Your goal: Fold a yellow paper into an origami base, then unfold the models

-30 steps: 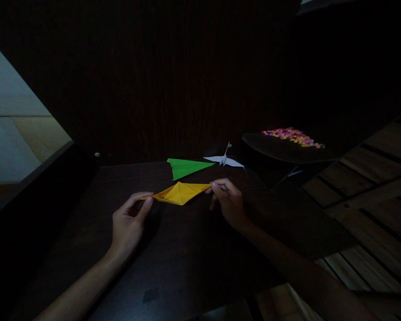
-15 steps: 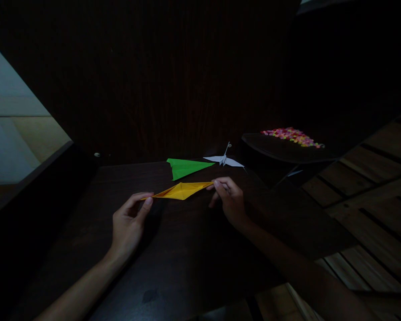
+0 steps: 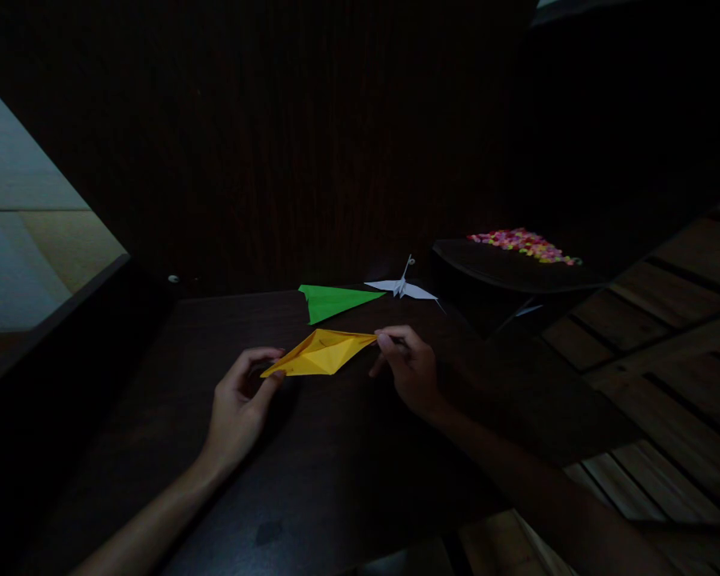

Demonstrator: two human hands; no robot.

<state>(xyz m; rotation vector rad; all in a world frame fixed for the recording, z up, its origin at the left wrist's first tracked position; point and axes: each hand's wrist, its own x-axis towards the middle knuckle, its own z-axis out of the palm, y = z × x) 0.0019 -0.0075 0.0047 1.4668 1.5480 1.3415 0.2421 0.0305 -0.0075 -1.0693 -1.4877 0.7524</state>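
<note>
A folded yellow origami paper stretches between my two hands, low over the dark tabletop. Its left point is pinched between the thumb and fingers of my left hand. My right hand grips the right point with thumb and forefinger, the other fingers curled beneath. The paper's middle bulges partly open, showing its creases. Just behind it lies a green paper plane, its tip pointing right. A white paper crane with spread wings rests beside that tip.
The dark wooden table meets an upright back panel. On a rounded shelf at the right lies a pile of small pink, red and yellow pieces. A raised side board bounds the left. Slatted wood shows at the right.
The yellow paper has tilted and opened wider at its middle, showing more of its face. My left hand has shifted slightly right, and my right hand slightly left, bringing them closer together.
</note>
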